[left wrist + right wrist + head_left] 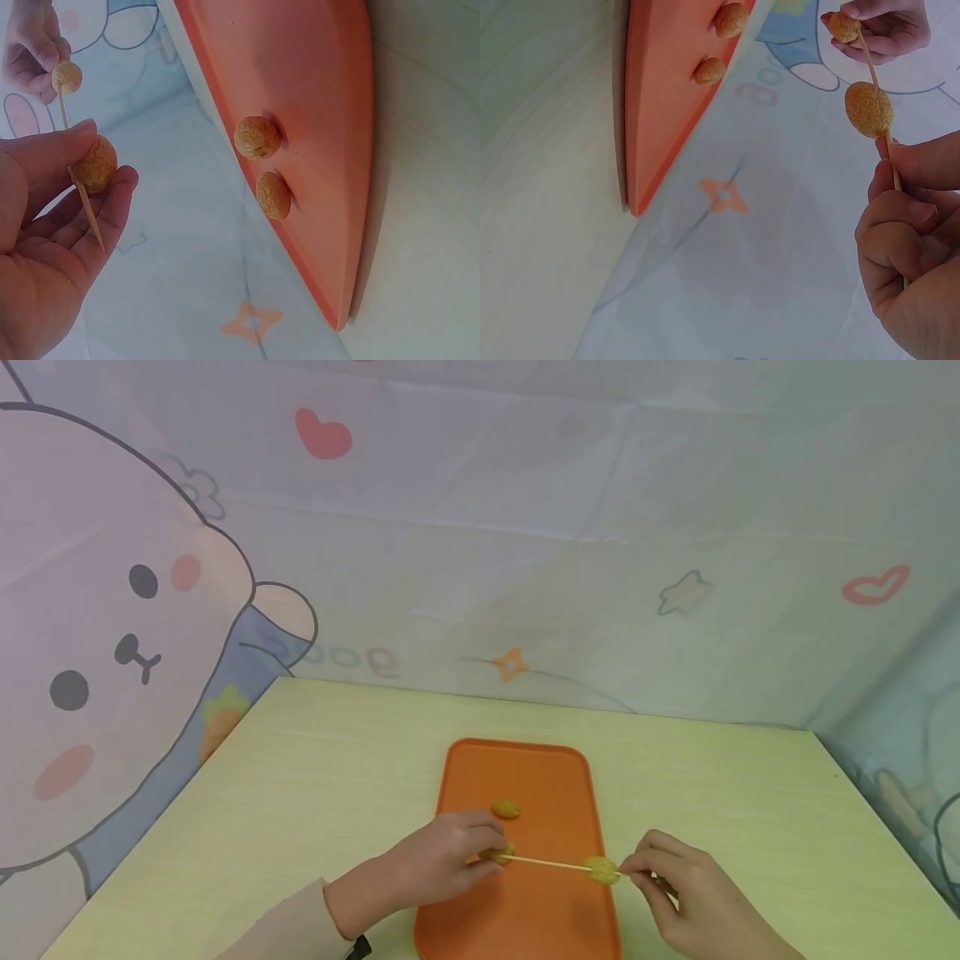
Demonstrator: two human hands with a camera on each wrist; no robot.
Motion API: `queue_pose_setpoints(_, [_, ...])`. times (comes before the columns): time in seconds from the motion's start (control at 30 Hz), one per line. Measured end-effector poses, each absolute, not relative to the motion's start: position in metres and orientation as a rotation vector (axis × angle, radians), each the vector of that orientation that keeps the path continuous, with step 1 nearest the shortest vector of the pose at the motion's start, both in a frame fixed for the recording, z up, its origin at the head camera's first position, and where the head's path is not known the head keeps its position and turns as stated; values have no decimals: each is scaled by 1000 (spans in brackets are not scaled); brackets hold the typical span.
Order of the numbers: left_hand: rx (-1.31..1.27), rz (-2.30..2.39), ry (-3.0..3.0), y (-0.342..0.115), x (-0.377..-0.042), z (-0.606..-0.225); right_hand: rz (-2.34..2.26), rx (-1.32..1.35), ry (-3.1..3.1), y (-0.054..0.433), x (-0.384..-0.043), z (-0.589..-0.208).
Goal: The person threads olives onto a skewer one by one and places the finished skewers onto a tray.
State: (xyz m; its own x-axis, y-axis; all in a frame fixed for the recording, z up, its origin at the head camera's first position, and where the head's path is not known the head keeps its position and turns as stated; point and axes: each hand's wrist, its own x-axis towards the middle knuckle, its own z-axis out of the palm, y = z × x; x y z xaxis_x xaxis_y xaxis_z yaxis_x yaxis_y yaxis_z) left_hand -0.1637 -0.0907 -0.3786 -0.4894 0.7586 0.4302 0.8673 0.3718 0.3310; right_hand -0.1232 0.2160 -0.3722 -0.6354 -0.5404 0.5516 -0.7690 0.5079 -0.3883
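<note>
My left hand (pixel 442 856) holds a wrinkled golden-brown ball (pixel 96 163) between thumb and fingers. A thin wooden skewer (pixel 547 862) runs past this thumb, its pointed end (pixel 96 229) lying over the fingers in the left wrist view. Across from it, my right hand (pixel 686 889) pinches the skewer just behind a second ball (pixel 870 110), which sits on the stick. The skewer's rear part runs down into the right palm, partly hidden by curled fingers. Both hands are over or beside an orange tray (pixel 525 768).
Two more wrinkled balls (pixel 257 138) (pixel 273 195) lie on the tray; in the head view one ball (pixel 506 808) shows beyond the left hand. The tray rests on a pale yellow-green table (pixel 352 743). Behind it hangs a printed cloth (pixel 480 568) with cartoon figures.
</note>
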Motion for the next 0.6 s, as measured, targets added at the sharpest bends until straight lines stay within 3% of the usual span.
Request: queue_pose_setpoints(0.6, [-1434, -782, -2479, -87, -163, -376, 864, 1106, -2336, 204, -126, -375])
